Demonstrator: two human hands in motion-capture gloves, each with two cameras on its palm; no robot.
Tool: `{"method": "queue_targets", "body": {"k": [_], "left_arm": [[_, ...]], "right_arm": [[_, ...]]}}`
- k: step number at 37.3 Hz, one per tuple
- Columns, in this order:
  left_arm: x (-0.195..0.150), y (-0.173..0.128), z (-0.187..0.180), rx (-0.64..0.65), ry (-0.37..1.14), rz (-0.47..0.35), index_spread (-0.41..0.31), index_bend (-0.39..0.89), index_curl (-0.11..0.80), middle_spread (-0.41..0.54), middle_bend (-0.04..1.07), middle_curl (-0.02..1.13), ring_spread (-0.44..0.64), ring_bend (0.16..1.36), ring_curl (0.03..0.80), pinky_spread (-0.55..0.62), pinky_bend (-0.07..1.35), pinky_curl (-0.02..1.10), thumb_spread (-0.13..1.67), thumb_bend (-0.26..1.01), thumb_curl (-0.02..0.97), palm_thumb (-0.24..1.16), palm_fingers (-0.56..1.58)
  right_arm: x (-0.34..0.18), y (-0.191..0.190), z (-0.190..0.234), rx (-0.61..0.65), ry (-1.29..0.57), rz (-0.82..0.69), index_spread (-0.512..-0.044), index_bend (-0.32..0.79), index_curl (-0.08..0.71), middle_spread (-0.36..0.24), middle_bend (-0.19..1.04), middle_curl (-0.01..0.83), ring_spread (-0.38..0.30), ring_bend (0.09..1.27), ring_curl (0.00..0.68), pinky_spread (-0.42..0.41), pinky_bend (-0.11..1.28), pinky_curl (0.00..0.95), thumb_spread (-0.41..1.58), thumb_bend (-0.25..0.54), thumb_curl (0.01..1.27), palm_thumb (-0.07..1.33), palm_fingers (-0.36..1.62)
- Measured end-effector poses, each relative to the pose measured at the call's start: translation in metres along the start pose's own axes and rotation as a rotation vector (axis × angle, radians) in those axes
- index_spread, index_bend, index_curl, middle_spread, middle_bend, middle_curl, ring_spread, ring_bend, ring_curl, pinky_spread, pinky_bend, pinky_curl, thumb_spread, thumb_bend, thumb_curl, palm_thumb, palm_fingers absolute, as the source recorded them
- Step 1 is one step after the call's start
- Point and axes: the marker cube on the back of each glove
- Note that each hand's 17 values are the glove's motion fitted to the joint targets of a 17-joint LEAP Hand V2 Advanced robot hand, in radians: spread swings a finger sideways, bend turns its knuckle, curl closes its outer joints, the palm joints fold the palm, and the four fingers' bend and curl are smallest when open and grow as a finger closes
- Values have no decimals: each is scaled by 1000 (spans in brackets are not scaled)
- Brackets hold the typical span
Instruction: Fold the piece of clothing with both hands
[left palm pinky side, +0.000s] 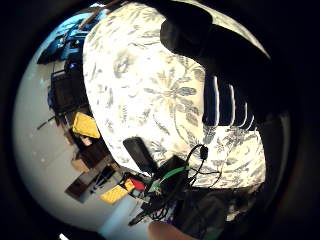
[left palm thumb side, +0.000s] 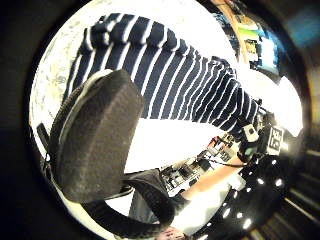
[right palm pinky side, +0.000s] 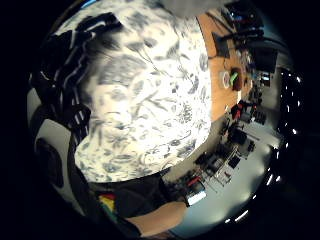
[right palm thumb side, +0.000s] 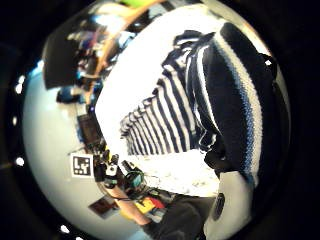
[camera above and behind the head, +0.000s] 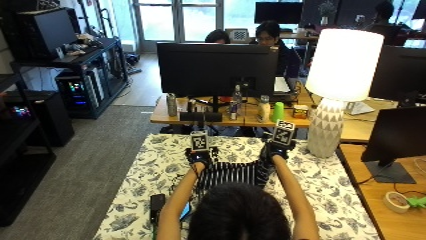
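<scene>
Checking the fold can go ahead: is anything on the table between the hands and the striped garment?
Nothing visible. The left hand and right hand are already at the far corners of the striped garment on the floral tablecloth. A black phone lies off by the near edge.

one striped garment (camera above and behind the head: 229, 175), two gloved hands (camera above and behind the head: 198, 156) (camera above and behind the head: 274, 150), one floral tablecloth (camera above and behind the head: 333, 190), one lamp (camera above and behind the head: 338, 80)

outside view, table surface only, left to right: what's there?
Black phone near the table's left edge → left hand → striped garment → right hand → white lamp base at the right.
</scene>
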Motion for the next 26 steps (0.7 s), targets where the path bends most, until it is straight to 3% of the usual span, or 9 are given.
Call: {"method": "queue_targets", "body": {"k": [5, 12, 14, 17, 20, 22, 26], "left_arm": [[-23, 11, -22, 103, 25, -27, 64, 126, 151, 387, 184, 200, 554, 619, 310, 454, 869, 379, 1166, 12, 169, 80, -28], [-62, 39, -33, 127, 55, -80, 79, 120, 163, 366, 194, 223, 530, 629, 307, 440, 861, 368, 1265, 10, 170, 100, 12], [-71, 43, -32, 120, 54, -111, 81, 118, 164, 359, 193, 228, 524, 639, 307, 437, 858, 365, 1286, 11, 172, 109, 18], [-81, 41, -30, 117, 63, -105, 83, 119, 168, 353, 192, 236, 511, 648, 307, 432, 855, 361, 1312, 9, 172, 114, 28], [-89, 20, -24, 120, 78, -58, 84, 121, 173, 345, 188, 243, 504, 651, 306, 424, 855, 360, 1329, 7, 172, 123, 28], [-94, 3, -20, 123, 87, -43, 85, 119, 175, 341, 190, 249, 501, 652, 305, 420, 857, 360, 1338, 5, 172, 125, 30], [-102, -9, -14, 81, 115, -35, 86, 117, 178, 337, 186, 256, 494, 658, 305, 418, 863, 361, 1351, -1, 172, 130, 31]], "right_arm": [[-89, 30, 16, -10, 26, -183, -210, 135, 190, -176, 412, 495, -229, 838, 469, -292, 846, 443, 731, 27, 447, 987, 1263], [-223, 55, 105, 5, 36, -514, -219, 96, 207, -187, 421, 504, -231, 834, 472, -284, 868, 459, 587, -18, 511, 998, 1235], [-241, 63, 126, -62, 9, -567, -222, 89, 207, -189, 428, 508, -227, 833, 474, -277, 874, 465, 564, -23, 526, 998, 1222], [-251, 84, 150, -306, -70, -556, -237, 31, 187, -193, 437, 513, -229, 835, 477, -277, 890, 470, 535, -25, 548, 1002, 1145], [-257, 93, 153, -411, -240, -530, -247, -4, 159, -192, 429, 512, -230, 836, 480, -280, 895, 470, 542, -29, 559, 987, 1082], [-255, 92, 146, -427, -360, -430, -245, -53, 129, -187, 433, 513, -229, 846, 483, -285, 918, 473, 664, -60, 540, 905, 1067], [-243, 77, 123, -274, -558, -382, -241, -47, 94, -177, 464, 521, -212, 866, 485, -277, 904, 468, 849, -52, 493, 815, 1076]]}}
